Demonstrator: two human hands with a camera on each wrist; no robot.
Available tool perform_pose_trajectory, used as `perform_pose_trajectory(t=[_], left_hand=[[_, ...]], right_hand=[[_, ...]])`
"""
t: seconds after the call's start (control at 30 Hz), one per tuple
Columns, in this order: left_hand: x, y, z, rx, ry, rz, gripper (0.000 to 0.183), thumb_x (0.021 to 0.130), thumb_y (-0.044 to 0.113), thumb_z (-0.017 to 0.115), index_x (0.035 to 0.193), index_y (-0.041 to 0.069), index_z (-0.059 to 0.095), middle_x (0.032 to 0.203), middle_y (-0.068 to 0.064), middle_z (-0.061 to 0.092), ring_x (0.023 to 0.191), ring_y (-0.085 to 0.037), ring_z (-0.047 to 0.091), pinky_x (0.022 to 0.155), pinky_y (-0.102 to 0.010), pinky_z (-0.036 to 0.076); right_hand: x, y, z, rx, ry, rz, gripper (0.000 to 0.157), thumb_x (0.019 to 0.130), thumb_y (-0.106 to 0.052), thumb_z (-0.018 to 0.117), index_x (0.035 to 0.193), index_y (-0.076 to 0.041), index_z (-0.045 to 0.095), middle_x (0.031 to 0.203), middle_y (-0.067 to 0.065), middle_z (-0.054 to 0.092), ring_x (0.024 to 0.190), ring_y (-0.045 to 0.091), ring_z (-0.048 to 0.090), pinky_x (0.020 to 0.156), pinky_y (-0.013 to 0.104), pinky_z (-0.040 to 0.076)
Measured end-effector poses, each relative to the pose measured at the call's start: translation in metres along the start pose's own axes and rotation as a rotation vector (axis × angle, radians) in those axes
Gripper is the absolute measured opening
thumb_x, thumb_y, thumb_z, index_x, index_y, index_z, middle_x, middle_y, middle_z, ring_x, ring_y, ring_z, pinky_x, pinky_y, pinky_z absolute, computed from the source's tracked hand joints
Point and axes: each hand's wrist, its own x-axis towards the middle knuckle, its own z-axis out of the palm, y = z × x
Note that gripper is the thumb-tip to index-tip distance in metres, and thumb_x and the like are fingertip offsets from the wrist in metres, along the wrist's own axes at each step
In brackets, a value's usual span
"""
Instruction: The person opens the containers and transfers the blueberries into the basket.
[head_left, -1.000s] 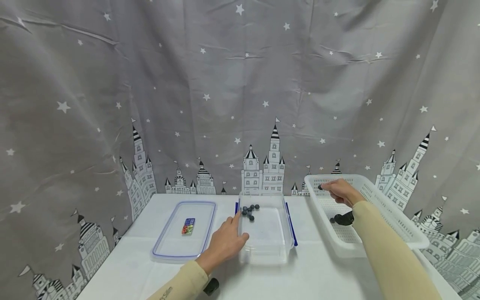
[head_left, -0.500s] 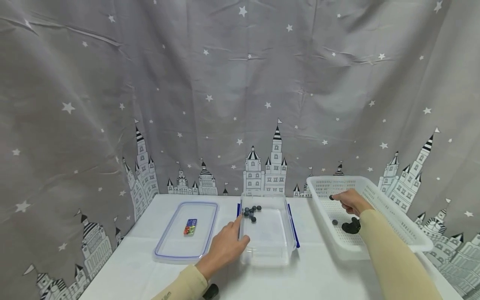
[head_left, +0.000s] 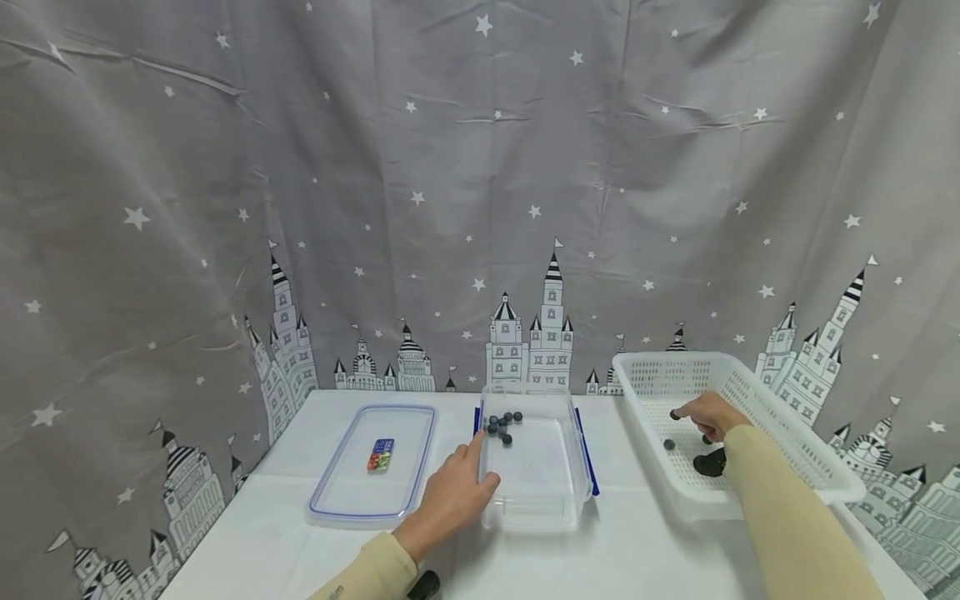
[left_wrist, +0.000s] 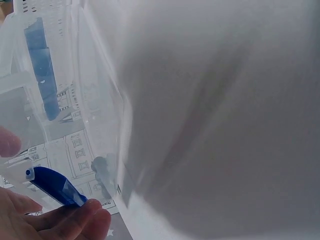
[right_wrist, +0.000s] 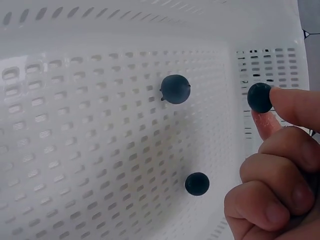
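My right hand (head_left: 711,414) is inside the white perforated basket (head_left: 637,417) and pinches a blueberry (right_wrist: 259,98) between thumb and index finger, its other fingers curled. Two more berries lie on the basket floor: one blueberry (right_wrist: 175,89) is lighter and has small stem bits, and the other blueberry (right_wrist: 198,184) is darker. My left hand (head_left: 453,492) rests against the left side of a clear plastic container (head_left: 536,508), index finger and thumb extended. Its fingertips touch the blue latch (left_wrist: 59,187) there. Several blueberries (head_left: 503,422) cluster at the container's far left.
A clear lid (head_left: 348,467) with a blue rim and a colourful label (head_left: 380,456) lies flat on the white table (head_left: 277,500), left of the container. Another blue latch (head_left: 587,450) hangs on the container's right side. A grey curtain (head_left: 420,167) stands behind.
The right hand has moved nearer and slightly right within the basket, still pinching a blueberry. Another berry beside it has come into sight. The left hand stays at the container.
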Motion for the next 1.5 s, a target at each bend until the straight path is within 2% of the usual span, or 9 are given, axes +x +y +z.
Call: perform_pose_trajectory(t=[0.23,0.33,0.4,0.47,0.53,0.6,0.9,1.27,1.5], left_hand=[[0.000,0.000,0.001,-0.006,-0.004,-0.008,0.075,0.090,0.035,0.057,0.155,0.004,0.036,0.131,-0.022,0.059,0.111,-0.036,0.062,0.090,-0.053,0.052],[0.000,0.001,0.001,-0.009,-0.001,-0.004,0.075,0.090,0.034,0.058,0.154,0.004,0.036,0.131,-0.022,0.058,0.109,-0.035,0.062,0.089,-0.053,0.052],[0.000,0.001,0.001,-0.008,0.001,-0.002,0.075,0.090,0.034,0.058,0.154,0.004,0.036,0.131,-0.022,0.058,0.108,-0.035,0.062,0.089,-0.053,0.052],[0.001,0.001,0.001,-0.008,0.002,-0.002,0.075,0.090,0.034,0.057,0.154,0.004,0.036,0.131,-0.021,0.058,0.108,-0.034,0.062,0.088,-0.053,0.052],[0.001,0.002,0.001,-0.007,0.004,-0.002,0.075,0.090,0.034,0.057,0.154,0.003,0.036,0.130,-0.021,0.058,0.107,-0.034,0.062,0.088,-0.052,0.053],[0.001,0.002,0.001,-0.008,0.006,-0.001,0.074,0.090,0.034,0.057,0.154,0.003,0.037,0.130,-0.021,0.058,0.107,-0.034,0.062,0.087,-0.052,0.053],[0.000,0.001,0.003,-0.018,-0.021,-0.017,0.075,0.091,0.034,0.055,0.156,0.005,0.033,0.136,-0.020,0.053,0.110,-0.034,0.061,0.086,-0.052,0.053],[-0.002,0.001,0.001,-0.043,-0.044,-0.026,0.074,0.093,0.034,0.052,0.158,0.006,0.029,0.140,-0.020,0.049,0.109,-0.033,0.060,0.083,-0.051,0.053],[-0.002,0.001,0.002,-0.053,-0.053,-0.027,0.074,0.094,0.034,0.050,0.158,0.006,0.027,0.139,-0.019,0.048,0.100,-0.028,0.059,0.072,-0.046,0.052]], right_hand=[[0.002,-0.007,0.002,-0.052,0.009,-0.023,0.047,0.095,-0.018,0.059,0.054,-0.020,0.037,0.049,-0.009,0.031,0.046,0.005,0.028,0.048,0.021,0.031],[0.003,-0.014,0.003,-0.050,-0.001,-0.069,0.037,0.095,-0.017,0.058,0.061,-0.010,0.046,0.048,-0.009,0.030,0.046,0.005,0.028,0.048,0.022,0.030],[0.004,-0.020,0.005,-0.040,-0.007,-0.103,0.027,0.094,-0.017,0.059,0.078,0.005,0.059,0.049,-0.009,0.030,0.046,0.005,0.027,0.048,0.023,0.030],[0.005,-0.028,0.007,-0.034,-0.013,-0.142,0.035,0.094,-0.017,0.059,0.105,0.017,0.062,0.050,-0.009,0.031,0.046,0.005,0.027,0.049,0.022,0.030],[0.007,-0.038,0.009,-0.031,-0.022,-0.180,0.047,0.095,-0.017,0.058,0.129,0.016,0.056,0.051,-0.008,0.032,0.046,0.005,0.027,0.049,0.022,0.030],[0.008,-0.049,0.011,-0.029,-0.036,-0.211,0.051,0.097,-0.018,0.057,0.134,0.016,0.052,0.052,-0.008,0.033,0.046,0.005,0.027,0.048,0.022,0.030],[-0.002,-0.097,0.030,0.013,-0.098,-0.319,0.050,0.100,-0.020,0.055,0.138,0.012,0.051,0.054,-0.009,0.033,0.048,0.006,0.024,0.048,0.023,0.028],[0.005,-0.132,0.075,0.061,-0.148,-0.305,0.042,0.100,-0.021,0.057,0.134,0.005,0.059,0.062,-0.004,0.044,0.047,0.007,0.028,0.048,0.023,0.028],[0.009,-0.142,0.108,0.124,-0.198,-0.295,0.039,0.099,-0.020,0.060,0.132,0.002,0.062,0.068,-0.001,0.048,0.049,0.007,0.029,0.049,0.023,0.028]])
